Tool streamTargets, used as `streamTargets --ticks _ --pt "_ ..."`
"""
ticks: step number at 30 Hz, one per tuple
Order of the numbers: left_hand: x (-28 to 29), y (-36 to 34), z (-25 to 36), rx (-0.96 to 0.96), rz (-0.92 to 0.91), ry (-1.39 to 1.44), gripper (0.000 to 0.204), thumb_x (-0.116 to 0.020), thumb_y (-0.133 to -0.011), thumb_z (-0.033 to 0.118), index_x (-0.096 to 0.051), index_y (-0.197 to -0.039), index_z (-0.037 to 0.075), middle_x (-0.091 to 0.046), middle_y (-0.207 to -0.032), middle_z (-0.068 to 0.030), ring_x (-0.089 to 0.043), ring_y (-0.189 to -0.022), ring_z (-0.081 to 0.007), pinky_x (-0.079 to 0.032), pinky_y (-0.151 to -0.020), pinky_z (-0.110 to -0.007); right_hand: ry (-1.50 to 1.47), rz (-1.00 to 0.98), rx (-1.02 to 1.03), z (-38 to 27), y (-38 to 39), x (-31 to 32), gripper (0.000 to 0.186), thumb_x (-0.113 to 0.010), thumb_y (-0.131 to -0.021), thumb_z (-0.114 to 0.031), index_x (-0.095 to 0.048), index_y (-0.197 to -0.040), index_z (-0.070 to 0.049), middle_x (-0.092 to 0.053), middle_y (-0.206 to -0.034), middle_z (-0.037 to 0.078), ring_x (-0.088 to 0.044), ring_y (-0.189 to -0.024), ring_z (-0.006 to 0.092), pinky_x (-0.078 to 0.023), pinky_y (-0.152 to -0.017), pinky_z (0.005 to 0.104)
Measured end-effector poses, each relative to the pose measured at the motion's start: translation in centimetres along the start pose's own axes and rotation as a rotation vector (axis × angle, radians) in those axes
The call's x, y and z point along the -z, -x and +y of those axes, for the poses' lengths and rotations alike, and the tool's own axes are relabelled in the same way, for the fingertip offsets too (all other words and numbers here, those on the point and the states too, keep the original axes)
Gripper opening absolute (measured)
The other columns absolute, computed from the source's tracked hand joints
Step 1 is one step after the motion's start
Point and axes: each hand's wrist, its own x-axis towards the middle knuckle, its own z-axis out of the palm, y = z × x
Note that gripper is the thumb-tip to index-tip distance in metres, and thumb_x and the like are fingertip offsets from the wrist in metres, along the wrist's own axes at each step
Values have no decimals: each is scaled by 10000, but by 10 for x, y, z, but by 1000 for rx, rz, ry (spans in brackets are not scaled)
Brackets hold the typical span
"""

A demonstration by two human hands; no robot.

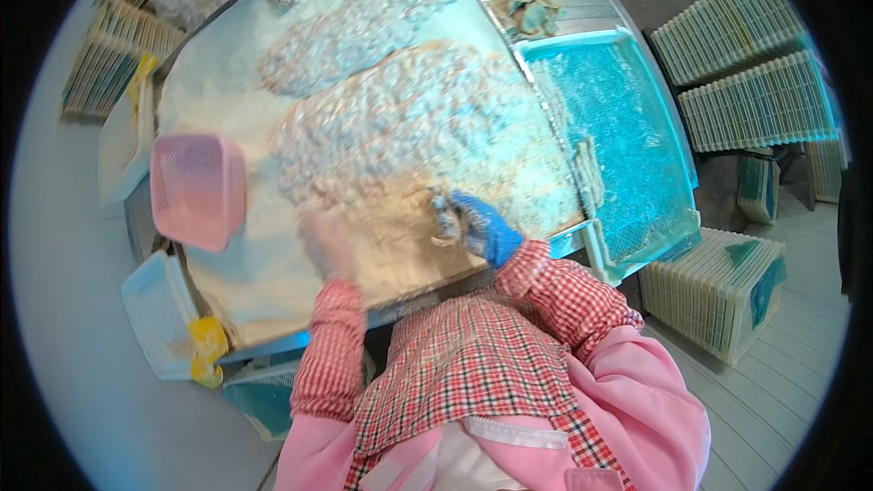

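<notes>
Centre: our left hand [329,241], blurred, grip unreadable; our right hand [484,227], half-curled, contents unclear. The pile [391,118] and, at right, the tray [627,182] lie close, presumably for easy reach.

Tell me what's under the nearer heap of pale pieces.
Around the nearer heap, the pale table surface shows, barest toward the left; directly beneath, the heap covers it, so anything there is hidden.

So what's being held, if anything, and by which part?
Can't tell: the left hand is motion-blurred, and whether the blue-gloved right hand pinches anything is unclear.
</notes>
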Motion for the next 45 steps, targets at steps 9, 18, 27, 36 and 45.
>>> streamTargets --ticks 9,18,27,36,45 --pt "-54 78 76 263 -144 378 593 -535 -925 306 -350 -1373 -35 -306 -1445 -234 -279 -1345 -335 -214 -1112 -419 746 737 522 -278 -11 208 483 -448 -946 -482 -518 -1265 -126 -625 -966 44 -591 -730 146 -496 -583 324" --pt "-13 -4 111 783 112 846 325 -562 -920 261 -589 -1080 -20 -630 -997 -116 -588 -847 -186 -484 -725 -337 753 374 451 -320 -64 252 407 -565 -918 -344 -598 -1183 -37 -669 -1043 71 -631 -916 181 -495 -811 354" --pt "-40 -14 78 767 98 838 337 -607 -900 298 -611 -1027 -15 -642 -972 -95 -573 -824 -178 -472 -722 -333 1729 705 461 -265 9 214 293 -686 -797 -326 -656 -973 -93 -658 -934 125 -634 -841 282 -485 -705 386" --pt "-26 -16 97 713 24 830 308 -627 -875 260 -608 -1035 -2 -629 -975 -80 -553 -852 -166 -456 -733 -326 1975 902 497 -244 -6 228 319 -700 -761 -329 -618 -978 -109 -648 -910 139 -621 -855 340 -505 -712 454" --pt "-23 -14 111 662 21 961 202 -633 -868 239 -581 -895 45 -579 -835 -35 -522 -733 -137 -448 -639 -316 1737 781 387 -248 11 229 367 -697 -750 -346 -648 -990 -73 -668 -913 161 -644 -834 323 -509 -716 420"
